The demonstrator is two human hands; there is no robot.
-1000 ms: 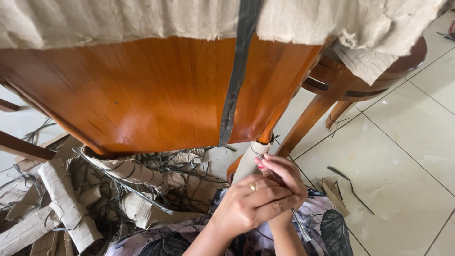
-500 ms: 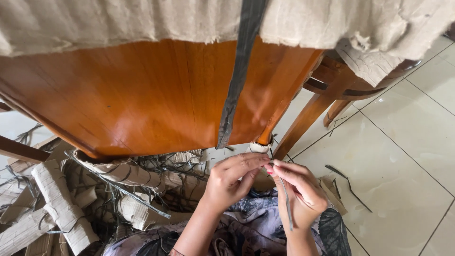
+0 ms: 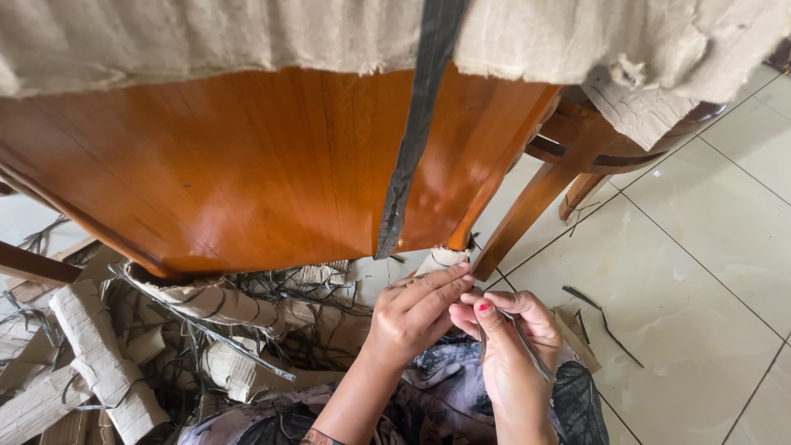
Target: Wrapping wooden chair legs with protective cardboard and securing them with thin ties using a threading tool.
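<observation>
Pinching a thin dark strip [image 3: 527,346], the right hand [image 3: 515,354] has its thumb and forefinger pressed together on the upper end, while the rest of the strip runs down across the palm toward the lap. Close beside it, the left hand [image 3: 412,317] touches the right at the fingertips; its fingers [image 3: 441,284] lie stretched out and close together, pointing at the strip's tip. Whether they grip anything cannot be told.

Both hands hover low, just under the edge of an orange-brown wooden chair [image 3: 247,165] tipped on its side. A long dark band [image 3: 416,124] hangs down across the wood, and rough burlap [image 3: 206,41] covers the top. Left of the hands lies a heap of torn cardboard [image 3: 99,363] and dark strands. More loose strips [image 3: 601,317] rest on the pale tiled floor [image 3: 700,272] to the right.
</observation>
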